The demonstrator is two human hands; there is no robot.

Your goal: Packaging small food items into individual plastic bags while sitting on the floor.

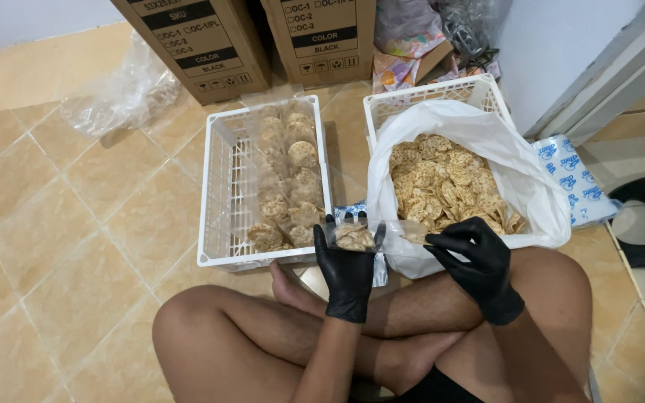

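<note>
Beige floor tiles [76, 224] lay under everything, with two brown cardboard cartons [263, 37] stood against the wall. In front of them two white slatted plastic crates were set side by side. The left crate [214, 186] held clear packets of round crackers [293, 186] stacked along its right half, the left half bare. The right crate [412, 97] was lined with a white plastic bag [487, 134], its mouth folded open — loose golden crackers [449, 183] were heaped inside. A blue-printed white wrapper [572, 179] lay just beside that crate.

A small clear packet of crackers [354, 237] was held up between the two crates, above the crossed legs. It was clamped by the left hand [346, 272] in a black glove, fingers upright behind it and thumb in front. The right hand [472, 257], also gloved, rested at the bag's near rim, fingers curled; whether anything was pinched there could not be told.

The packet's mouth appeared unsealed — a tilt could probably spill crackers onto the floor, and too firm a squeeze would likely crumble them.
</note>
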